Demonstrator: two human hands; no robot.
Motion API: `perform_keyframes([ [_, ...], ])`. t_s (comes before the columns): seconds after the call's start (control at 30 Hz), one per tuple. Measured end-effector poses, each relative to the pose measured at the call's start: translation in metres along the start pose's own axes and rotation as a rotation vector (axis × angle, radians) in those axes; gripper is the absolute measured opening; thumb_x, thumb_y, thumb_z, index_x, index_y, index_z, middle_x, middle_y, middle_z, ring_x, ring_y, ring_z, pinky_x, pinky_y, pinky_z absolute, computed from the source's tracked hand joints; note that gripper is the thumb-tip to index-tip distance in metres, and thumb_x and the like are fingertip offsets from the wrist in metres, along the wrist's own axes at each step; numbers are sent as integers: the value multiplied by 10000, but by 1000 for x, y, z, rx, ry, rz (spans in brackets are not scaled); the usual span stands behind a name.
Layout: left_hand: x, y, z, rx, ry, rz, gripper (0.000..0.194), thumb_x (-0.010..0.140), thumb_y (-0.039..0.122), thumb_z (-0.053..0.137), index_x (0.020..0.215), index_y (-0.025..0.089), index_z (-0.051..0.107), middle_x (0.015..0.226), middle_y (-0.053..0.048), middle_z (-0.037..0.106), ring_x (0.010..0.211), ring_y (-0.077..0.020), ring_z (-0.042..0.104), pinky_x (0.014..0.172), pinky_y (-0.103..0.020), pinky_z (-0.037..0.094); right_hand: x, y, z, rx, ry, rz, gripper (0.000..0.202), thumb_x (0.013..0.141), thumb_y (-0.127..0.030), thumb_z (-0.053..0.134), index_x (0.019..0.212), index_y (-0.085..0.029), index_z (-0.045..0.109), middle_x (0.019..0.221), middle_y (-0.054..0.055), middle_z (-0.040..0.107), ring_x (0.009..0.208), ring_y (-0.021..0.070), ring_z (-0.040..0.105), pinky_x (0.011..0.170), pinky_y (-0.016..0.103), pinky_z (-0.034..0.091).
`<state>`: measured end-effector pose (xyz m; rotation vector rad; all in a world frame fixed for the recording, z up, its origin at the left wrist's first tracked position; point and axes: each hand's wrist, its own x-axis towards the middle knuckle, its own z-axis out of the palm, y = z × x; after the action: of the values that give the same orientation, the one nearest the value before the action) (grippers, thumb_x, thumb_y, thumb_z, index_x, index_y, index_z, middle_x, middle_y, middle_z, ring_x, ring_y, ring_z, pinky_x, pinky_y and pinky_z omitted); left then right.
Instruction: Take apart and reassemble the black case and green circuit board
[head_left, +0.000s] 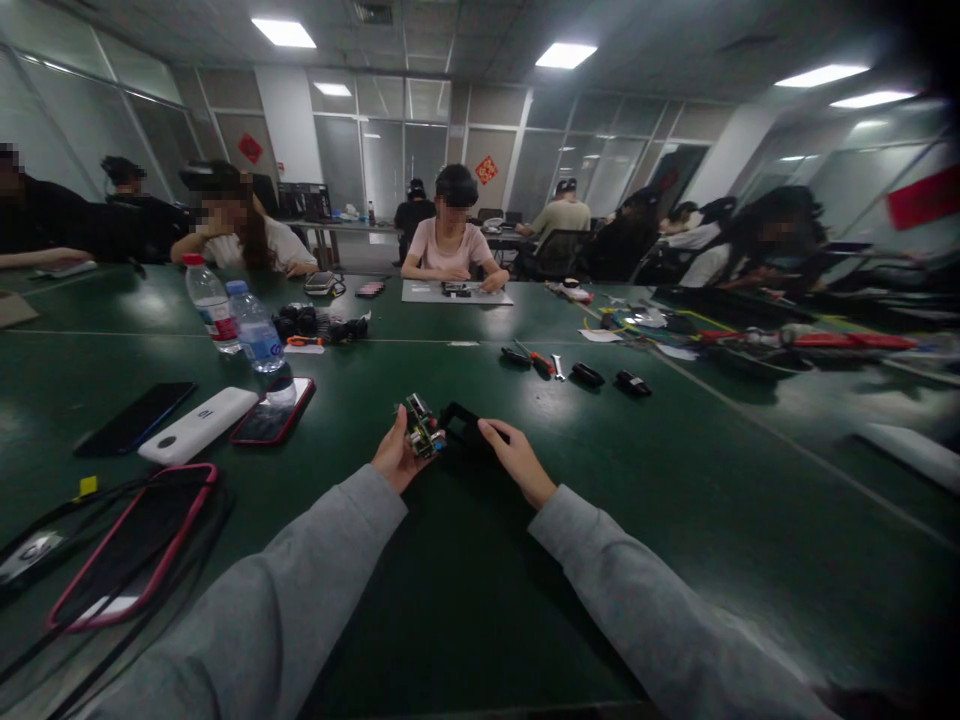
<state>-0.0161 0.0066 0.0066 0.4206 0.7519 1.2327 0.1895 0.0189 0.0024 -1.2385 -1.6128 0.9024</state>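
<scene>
Circuit board assembly (424, 432): above the desk, in front of the wearer, near the middle of the view; tilted, with small components showing on its face.
Left hand (396, 450): gripping the board assembly, thumb on the near side.
Black frame part (465, 428): just to the right of the board assembly, with a rectangular opening; contact between the two cannot be told.
Right hand (521, 458): gripping the black frame part at its right end, thumb on top.
Desk (420, 580): dark green, glossy, beneath both hands.
Tool group, beyond the right hand: screwdriver (541, 363) with a red-and-black handle; open-ended wrench (558, 367) just beside it; two black parts (587, 375) farther right, set apart from each other.
Left side, nearer row: dark smartphone (136, 418), white elongated device (199, 425) and red-edged smartphone (274, 412), lying side by side.
Left side, near edge: smartphone in a pink-red case (135, 550), crossed by black cables.
Bottles, left: red-capped bottle (212, 305) and blue-capped bottle (256, 328), upright, close together.
Black items (322, 323): clustered to the right of the bottles; exact type unclear.
Far side: person in a pink shirt (427, 245), seated, both hands at a pale mat (487, 294) bearing dark parts.
</scene>
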Motion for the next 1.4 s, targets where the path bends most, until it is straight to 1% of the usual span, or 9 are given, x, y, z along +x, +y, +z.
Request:
perform_keyframes([
  [0.2, 1, -1, -2, -1, -41, 3, 502, 732, 579, 545, 1007, 160, 537, 890, -57, 623, 781, -178, 655, 644, -297, 530, 8, 13, -5, -120, 13, -45, 382, 847, -488, 453, 929, -185, 671, 922, 47, 652, 903, 220, 583, 860, 395, 432],
  [0.3, 1, -1, -3, 5, -21, 14, 505, 717, 575, 566, 1021, 174, 519, 881, -52, 619, 774, -180, 654, 647, -305, 534, 8, 8, -8, -140, 143, -92, 361, 874, -445, 412, 973, -183, 638, 972, 62, 625, 949, 214, 554, 896, 409, 408],
  [0.43, 1, -3, 0, 49, 38, 42, 493, 697, 546, 612, 1012, 182, 507, 874, -56, 618, 732, -167, 646, 633, -295, 525, -6, -17, -6, -261, 336, -348, 299, 885, -367, 433, 1097, -198, 559, 1094, 82, 550, 1054, 223, 481, 955, 443, 366],
  [0.53, -1, -6, 3, 132, 36, 99, 489, 660, 512, 667, 988, 185, 512, 865, -50, 614, 719, -163, 632, 609, -290, 513, -24, -39, 7, -333, 197, -527, 371, 843, -351, 533, 1200, -256, 490, 1206, 71, 476, 1151, 243, 412, 1007, 473, 328],
  [0.67, -6, -12, 6, 248, -9, 196, 487, 643, 488, 689, 982, 187, 510, 872, -51, 608, 748, -166, 613, 592, -265, 485, -44, -55, 30, -392, -67, -635, 598, 796, -359, 612, 1332, -328, 349, 1344, 54, 348, 1237, 272, 331, 1021, 504, 323],
  [0.87, -12, -19, 11, 260, -25, 246, 461, 673, 490, 661, 978, 197, 477, 907, -44, 589, 768, -154, 597, 605, -255, 477, -47, -51, 42, -503, -92, -632, 714, 816, -176, 541, 1420, -277, 174, 1376, 88, 288, 1260, 267, 311, 1028, 485, 342],
  [1.03, -20, -19, 19, 270, -10, 275, 477, 672, 470, 674, 992, 229, 415, 936, -14, 576, 795, -137, 594, 619, -251, 488, -42, -45, 36, -505, -60, -612, 667, 800, -125, 520, 1389, -243, 231, 1351, 96, 325, 1223, 245, 377, 1000, 451, 394],
  [1.17, -28, -17, 24, 301, -97, 301, 477, 697, 422, 669, 1019, 217, 384, 964, -26, 578, 833, -139, 601, 673, -283, 513, -37, -46, 29, -358, 54, -562, 643, 763, -143, 551, 1345, -206, 286, 1290, 91, 408, 1192, 218, 422, 1025, 405, 381],
  [1.4, -31, -16, 29, 313, -88, 180, 438, 725, 346, 666, 1038, 178, 411, 1023, -89, 591, 831, -170, 641, 802, -404, 507, -24, -39, 19, -412, 112, -545, 512, 784, -144, 529, 1272, -217, 389, 1181, 71, 503, 1115, 207, 492, 961, 384, 427],
])
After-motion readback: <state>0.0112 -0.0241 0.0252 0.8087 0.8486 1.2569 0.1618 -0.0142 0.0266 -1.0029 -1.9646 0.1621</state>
